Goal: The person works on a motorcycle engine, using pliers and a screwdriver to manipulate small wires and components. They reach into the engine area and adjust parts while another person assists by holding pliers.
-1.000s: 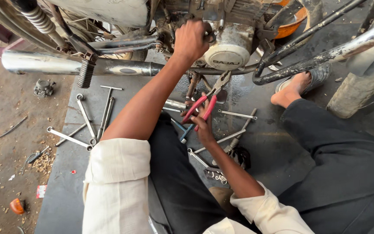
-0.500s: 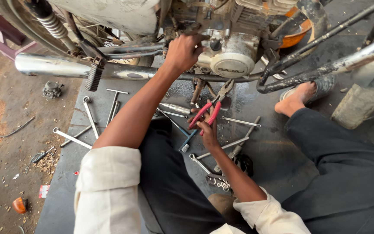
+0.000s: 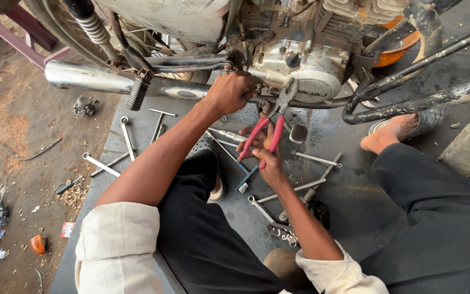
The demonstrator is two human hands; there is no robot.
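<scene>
Noted a motorcycle [image 3: 305,71] standing across the top of the view, engine case facing the camera, with the chrome exhaust pipe [image 3: 82,76] running out to the left. Found it parked on a grey floor mat [image 3: 354,201], damp just below the engine. Recorded a seated person's dark trouser legs spread over the mat, with a bare foot [image 3: 390,133] near the frame tubes on the right.

Saw the left hand [image 3: 232,92] clenched around a fitting at the bottom of the engine, just left of the case; could not tell exactly which part from this angle. Saw the right hand [image 3: 265,155] grasping the red handles of the pliers [image 3: 270,122], held upright, nose raised to the underside of the case and touching or nearly touching the metal just beside the left hand.

Judged the step in hand as gripping a small part low on the engine with the pliers while bracing it by hand. Judged the next move to call for a firm squeeze and a steady left hand, given the cramped space.

Logged loose spanners [image 3: 126,136] and a T-handle wrench [image 3: 159,122] scattered on the mat to the left, well apart from both hands.
</scene>
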